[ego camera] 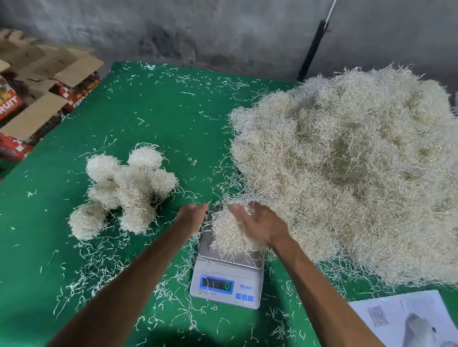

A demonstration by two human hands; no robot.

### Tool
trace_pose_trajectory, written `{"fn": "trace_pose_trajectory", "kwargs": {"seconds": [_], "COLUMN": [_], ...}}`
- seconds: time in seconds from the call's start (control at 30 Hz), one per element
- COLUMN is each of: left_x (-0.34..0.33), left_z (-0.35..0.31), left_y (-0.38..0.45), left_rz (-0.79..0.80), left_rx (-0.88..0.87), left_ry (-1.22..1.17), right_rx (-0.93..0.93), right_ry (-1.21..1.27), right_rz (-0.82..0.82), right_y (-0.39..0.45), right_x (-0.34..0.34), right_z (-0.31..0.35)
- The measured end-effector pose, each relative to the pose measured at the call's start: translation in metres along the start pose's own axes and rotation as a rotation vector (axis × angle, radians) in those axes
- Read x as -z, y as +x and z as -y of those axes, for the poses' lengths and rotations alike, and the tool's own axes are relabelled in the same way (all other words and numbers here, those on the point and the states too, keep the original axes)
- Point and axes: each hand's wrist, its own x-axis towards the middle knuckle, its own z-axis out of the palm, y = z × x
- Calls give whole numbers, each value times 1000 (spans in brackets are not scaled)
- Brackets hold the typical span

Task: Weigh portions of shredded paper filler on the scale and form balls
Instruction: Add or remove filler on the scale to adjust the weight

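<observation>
A white digital scale (pixel 226 283) with a lit blue display sits on the green table cover. On its steel pan lies a portion of pale shredded paper (pixel 228 236). My right hand (pixel 262 225) rests with straight fingers on the portion's right side. My left hand (pixel 193 216) hovers just left of the portion, fingers loosely extended, holding nothing. Several formed paper balls (pixel 125 191) are clustered to the left. A big heap of loose shredded paper (pixel 357 167) fills the right side of the table.
Loose paper strands litter the green cover (pixel 159 110). Open cardboard fruit boxes (pixel 26 99) are stacked beyond the left edge. A printed sheet with a QR code (pixel 411 326) lies at the near right. A grey wall and a black pole (pixel 311 52) stand behind.
</observation>
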Motion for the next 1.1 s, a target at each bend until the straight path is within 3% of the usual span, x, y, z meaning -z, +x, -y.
{"fn": "trace_pose_trajectory", "kwargs": {"seconds": [0.23,1.1], "left_x": [5,7], "left_z": [-1,-8], "left_y": [-10,-22], "left_rz": [8,113], "left_rx": [-122,-111], "left_ry": [-93,-66], "right_rx": [-1,16], "right_ry": [143,176], "right_rz": [-312,-336], "right_y": [2,0], "right_x": [9,2], "right_z": [-4,4]}}
